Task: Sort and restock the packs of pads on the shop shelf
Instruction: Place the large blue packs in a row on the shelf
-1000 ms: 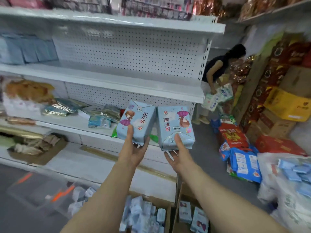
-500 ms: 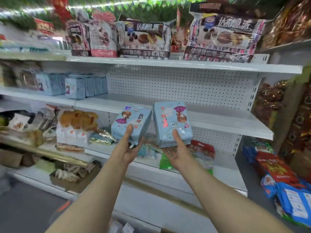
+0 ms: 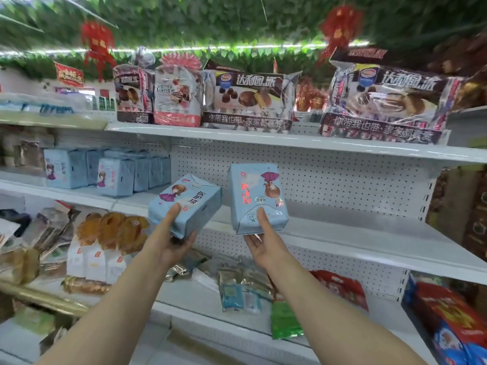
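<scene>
here, the left hand point(image 3: 168, 246) grips a tilted blue pack point(image 3: 184, 204) from below. the right hand point(image 3: 266, 246) pinches an upright pack point(image 3: 255, 198) before the white shelf point(image 3: 355, 233).

Shelved pad packs point(image 3: 116, 177) and far-left goods point(image 3: 26, 154) blurred, print unreadable

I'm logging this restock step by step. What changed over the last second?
Both hands lifted their packs: the left hand with the left pack and the right hand with the right pack rose to the level of the middle shelf, nearer the stocked row. The left pack tilted further. Nothing was taken or let go; each hand still grips its pack, thumb on the front.
</scene>
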